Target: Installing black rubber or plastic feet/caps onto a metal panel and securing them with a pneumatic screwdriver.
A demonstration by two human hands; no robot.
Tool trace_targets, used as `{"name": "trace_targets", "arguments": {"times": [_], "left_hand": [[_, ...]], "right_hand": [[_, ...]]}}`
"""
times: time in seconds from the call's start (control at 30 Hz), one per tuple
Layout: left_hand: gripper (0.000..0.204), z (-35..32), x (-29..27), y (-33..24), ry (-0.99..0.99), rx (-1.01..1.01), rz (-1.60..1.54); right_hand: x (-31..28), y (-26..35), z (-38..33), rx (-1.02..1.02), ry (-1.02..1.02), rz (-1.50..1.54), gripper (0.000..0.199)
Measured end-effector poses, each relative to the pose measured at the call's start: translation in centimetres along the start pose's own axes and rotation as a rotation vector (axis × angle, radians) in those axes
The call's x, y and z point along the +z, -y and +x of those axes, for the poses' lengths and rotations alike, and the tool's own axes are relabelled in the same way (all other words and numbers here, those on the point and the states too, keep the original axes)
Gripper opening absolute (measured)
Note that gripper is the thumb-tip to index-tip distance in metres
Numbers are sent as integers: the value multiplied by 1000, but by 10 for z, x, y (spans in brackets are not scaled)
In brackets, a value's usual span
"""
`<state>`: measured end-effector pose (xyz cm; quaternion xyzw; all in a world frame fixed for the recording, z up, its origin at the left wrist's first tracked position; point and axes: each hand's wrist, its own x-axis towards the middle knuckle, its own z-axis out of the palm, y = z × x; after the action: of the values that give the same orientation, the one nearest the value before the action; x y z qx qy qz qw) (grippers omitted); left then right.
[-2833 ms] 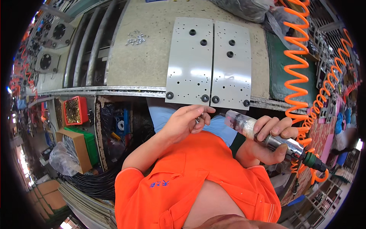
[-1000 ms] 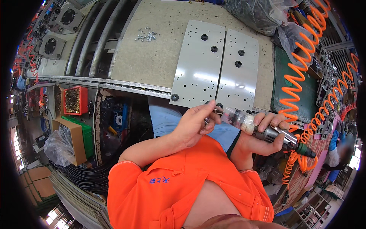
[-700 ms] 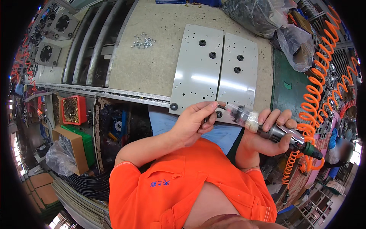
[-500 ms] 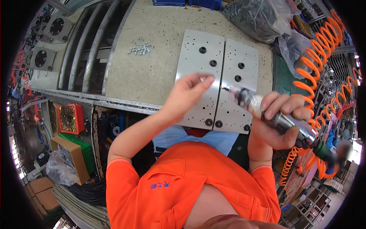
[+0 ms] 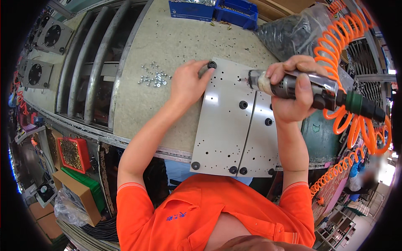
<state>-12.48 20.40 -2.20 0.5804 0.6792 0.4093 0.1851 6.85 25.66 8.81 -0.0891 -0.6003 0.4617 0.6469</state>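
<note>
Two light-grey metal plates (image 5: 222,125) with small holes lie side by side on the worktop. At the far left corner of the left plate, my left hand (image 5: 188,83) pinches a black round rubber foot (image 5: 212,64) between thumb and fingertips. My right hand (image 5: 297,90) grips a silver air screwdriver (image 5: 328,90) with a green collar, held nearly level. Its tip points left over the far part of the plates. Another rubber foot (image 5: 243,105) sits mid-plate, and one more (image 5: 268,121) on the right plate. Several others sit along the near edge.
Loose silver screws (image 5: 157,79) lie left of the plates. Blue bins (image 5: 236,14) stand at the far edge, beside a bag of dark parts (image 5: 289,31). An orange coiled hose (image 5: 331,46) hangs at the right. Metal rails (image 5: 100,62) run at the left.
Both hands have moved away from me, the left to the plate's far left corner, where a rubber foot now sits. The screwdriver has swung to nearly level. The view has shifted.
</note>
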Motion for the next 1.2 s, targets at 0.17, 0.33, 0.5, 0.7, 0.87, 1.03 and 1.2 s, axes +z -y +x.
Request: {"name": "trace_targets", "arguments": {"times": [0.17,0.33,0.5,0.7,0.87,1.03,1.2], "left_hand": [[27,3,2,6,7,55,71],[25,4,4,1,49,57,75],[26,1,10,5,21,22,42],[25,2,7,4,113,-74,15],[26,3,11,10,38,-42,-35],[22,2,11,8,61,-26,25],[25,0,19,13,49,-5,39]], "right_hand": [[17,-32,15,9,-24,-20,19],[30,-51,23,45,-64,-24,12],[40,-69,22,127,-13,-97,10],[42,-85,20,188,-8,-124,12],[44,-93,16,258,9,-172,12],[57,-103,17,299,33,-251,6],[59,-107,8,243,86,-286,8]]}}
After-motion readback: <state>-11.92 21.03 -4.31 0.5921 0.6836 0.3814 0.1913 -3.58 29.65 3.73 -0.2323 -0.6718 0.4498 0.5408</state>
